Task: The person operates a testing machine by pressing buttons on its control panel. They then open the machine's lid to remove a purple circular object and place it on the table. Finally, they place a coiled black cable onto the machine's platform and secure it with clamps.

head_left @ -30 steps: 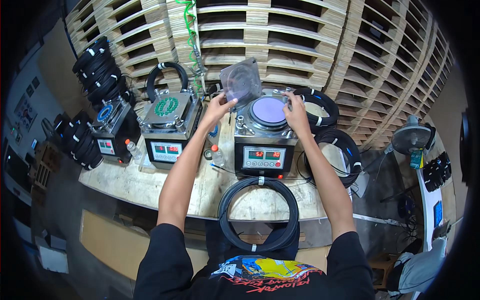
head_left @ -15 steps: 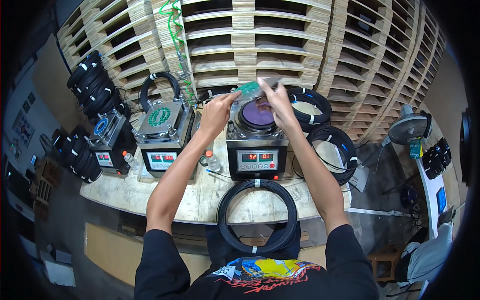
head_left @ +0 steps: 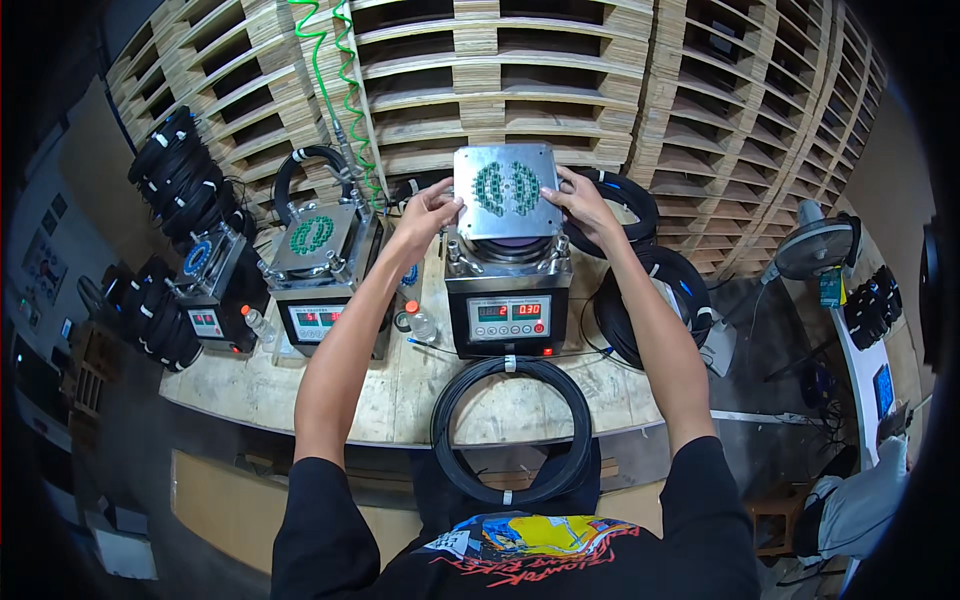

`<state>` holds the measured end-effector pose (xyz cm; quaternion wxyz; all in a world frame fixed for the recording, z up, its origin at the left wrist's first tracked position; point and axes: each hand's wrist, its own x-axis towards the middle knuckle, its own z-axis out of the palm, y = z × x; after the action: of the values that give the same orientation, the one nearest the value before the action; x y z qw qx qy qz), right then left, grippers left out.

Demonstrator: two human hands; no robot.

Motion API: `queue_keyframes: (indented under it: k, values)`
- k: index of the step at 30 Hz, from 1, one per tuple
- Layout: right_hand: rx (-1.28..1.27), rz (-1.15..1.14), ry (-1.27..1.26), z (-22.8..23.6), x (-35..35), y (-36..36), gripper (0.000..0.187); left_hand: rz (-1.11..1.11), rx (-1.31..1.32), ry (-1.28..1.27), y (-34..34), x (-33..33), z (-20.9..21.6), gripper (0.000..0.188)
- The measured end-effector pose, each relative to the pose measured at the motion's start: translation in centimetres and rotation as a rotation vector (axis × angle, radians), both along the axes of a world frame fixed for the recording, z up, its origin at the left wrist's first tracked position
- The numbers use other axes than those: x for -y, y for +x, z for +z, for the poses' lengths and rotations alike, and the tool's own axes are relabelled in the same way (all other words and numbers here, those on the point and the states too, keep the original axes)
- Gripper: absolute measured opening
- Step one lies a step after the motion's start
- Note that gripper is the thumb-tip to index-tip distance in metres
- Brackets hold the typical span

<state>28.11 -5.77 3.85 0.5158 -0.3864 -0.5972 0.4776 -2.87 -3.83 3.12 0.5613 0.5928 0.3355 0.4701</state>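
Above the machine [head_left: 508,300], square metal plate [head_left: 506,190] tilted, between both hands.

The square lid plate [head_left: 505,192] between both hands is brushed, dull-shining metal set with green studs, over a black metal machine body [head_left: 508,312]. The counter [head_left: 400,395] is pale, scuffed bare wood. The near cable coil [head_left: 512,430] looks smooth black plastic, and the far pallets [head_left: 640,90] are rough raw wood.

Stacked wooden pallets [head_left: 600,90] rising as a wall just beyond the fingers [head_left: 440,200]. Pale wooden surface [head_left: 400,390] spreading below them, its front edge curving. Dark floor [head_left: 130,470] lying well below and to the left; grey fan [head_left: 815,250] standing far right.
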Motion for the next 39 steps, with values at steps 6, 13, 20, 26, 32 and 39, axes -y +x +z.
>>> queue_keyframes:
  k: [6, 13, 20, 26, 32, 39]
  values:
    - [0.106, -0.075, -0.075, -1.3, 0.4, -0.2, 0.07, 0.018, 0.002, -0.097, -0.1, 0.8, -1.2, 0.055]
    - [0.286, -0.076, -0.094, -1.5, 0.5, 0.0, 0.071, 0.051, -0.133, -0.124, -0.9, -0.5, -2.6, 0.053]
    - [0.325, -0.059, -0.117, -4.6, -1.0, 1.7, 0.076, -0.003, -0.329, -0.101, -1.1, -1.8, -3.8, 0.05]
    - [0.383, -0.104, -0.118, -4.2, 1.7, 1.7, 0.064, 0.097, -0.271, -0.069, -1.0, 1.3, -3.5, 0.053]
    - [0.334, -0.061, 0.016, -3.1, 6.9, 2.0, 0.07, 0.017, -0.134, 0.164, -1.6, 7.2, -3.6, 0.088]
    - [0.681, -0.277, 0.422, -4.1, 7.7, -0.7, 0.085, 0.31, -0.567, 0.711, 1.0, 7.3, -2.1, 0.103]
